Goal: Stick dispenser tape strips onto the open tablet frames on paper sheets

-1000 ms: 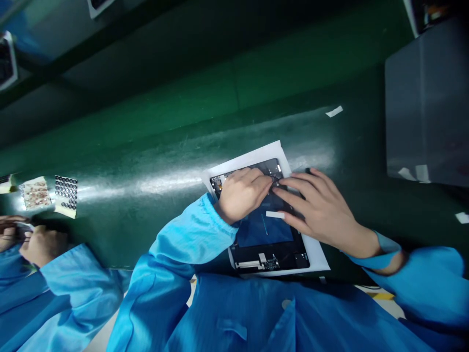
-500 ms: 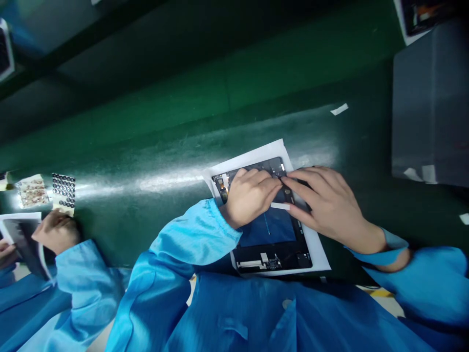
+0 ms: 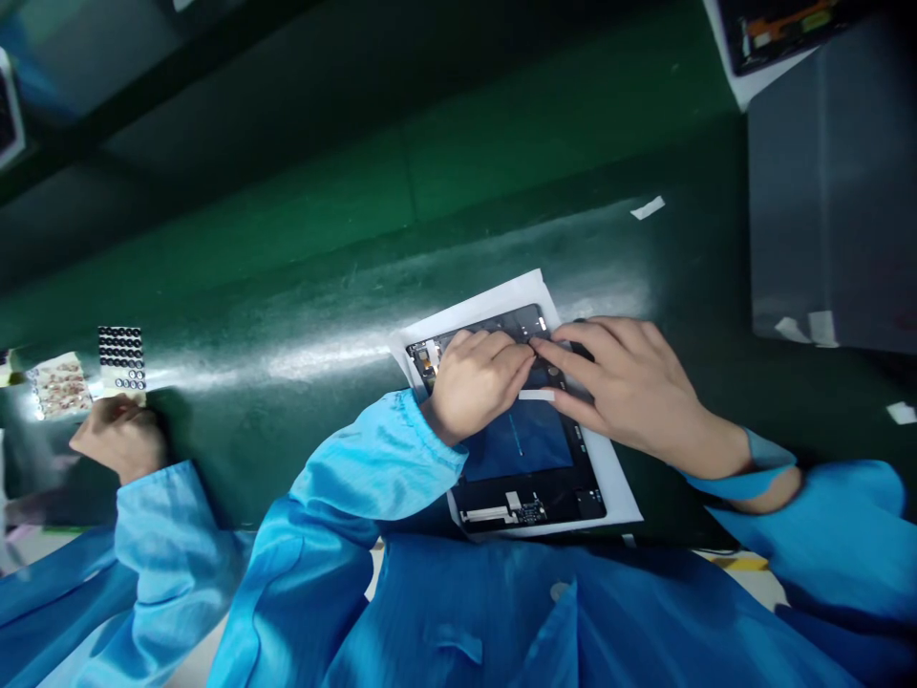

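An opened tablet [image 3: 520,449] with bare circuit parts lies on a white sheet [image 3: 623,483] in front of me. Over its upper part, my left hand [image 3: 479,382] is closed, fingers curled and thumb side toward the right; whatever it pinches is hidden. My right hand [image 3: 630,392] reaches in from the right with fingers spread and stretched over the tablet's right edge. Its index fingertip meets the left fingertips near the top. A small white strip [image 3: 536,395] shows at the right thumb's tip; I cannot tell whether it is held or stuck down.
At the left, a co-worker's hand [image 3: 125,435] touches a sheet of round black pieces [image 3: 120,346], beside a sheet of small brownish bits [image 3: 61,384]. A dark grey panel [image 3: 823,210] stands right, near another opened device [image 3: 778,33]. A tape scrap [image 3: 649,207] lies on the green table [image 3: 322,449].
My hands keep almost the same pose on the tablet; the whole view shifts slightly. The co-worker's flat device has left view at the left, and their hand has moved slightly right.
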Tool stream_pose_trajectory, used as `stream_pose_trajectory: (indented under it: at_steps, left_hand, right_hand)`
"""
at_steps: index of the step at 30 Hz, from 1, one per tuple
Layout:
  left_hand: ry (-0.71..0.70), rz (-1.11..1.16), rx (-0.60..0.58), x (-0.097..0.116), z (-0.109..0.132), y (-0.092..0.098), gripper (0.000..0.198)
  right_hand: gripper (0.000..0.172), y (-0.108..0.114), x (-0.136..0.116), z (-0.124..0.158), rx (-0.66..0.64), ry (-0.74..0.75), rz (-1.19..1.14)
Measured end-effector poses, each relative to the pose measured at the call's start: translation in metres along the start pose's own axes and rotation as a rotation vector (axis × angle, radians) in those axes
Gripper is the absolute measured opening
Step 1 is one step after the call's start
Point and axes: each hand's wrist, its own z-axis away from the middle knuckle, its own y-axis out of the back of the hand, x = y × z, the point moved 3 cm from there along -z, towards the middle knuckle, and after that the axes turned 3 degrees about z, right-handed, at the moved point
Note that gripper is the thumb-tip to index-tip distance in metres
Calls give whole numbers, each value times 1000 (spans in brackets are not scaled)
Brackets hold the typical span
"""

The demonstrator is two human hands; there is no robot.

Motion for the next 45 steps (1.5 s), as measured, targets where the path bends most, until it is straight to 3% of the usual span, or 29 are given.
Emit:
stream_pose_trajectory:
  at_steps: [11, 20, 22, 27, 30, 33, 37, 41, 45]
  left_hand:
    - [-81, -155, -27, -1, 1, 3, 28]
    - [-334, -294, 14, 11, 9, 15, 23]
    - [-336, -308, 17, 10, 12, 14, 25]
    - [-328, -282, 22, 10, 13, 13, 25]
    - [-293, -257, -9, 9, 13, 12, 27]
    - [-272, -243, -42, 8, 13, 11, 29]
    - [-283, -236, -28, 8, 14, 10, 29]
    - [-276, -231, 24, 8, 14, 9, 27]
    - [-258, -229, -29, 8, 14, 5, 29]
  right_hand:
    - [40, -3, 6, 1, -27, 4, -97]
    - [43, 10, -7, -7, -57, 139, 175]
    - [40, 13, -7, -6, -20, 156, 165]
    - [23, 25, 2, -5, 265, 80, 2]
    - [30, 18, 5, -10, 218, 48, 101]
    - [20, 11, -3, -19, 170, 121, 204]
    - [12, 13, -13, -25, 191, 144, 232]
    - [21, 15, -11, -20, 236, 130, 213]
    - [21, 10, -8, -16, 222, 118, 225]
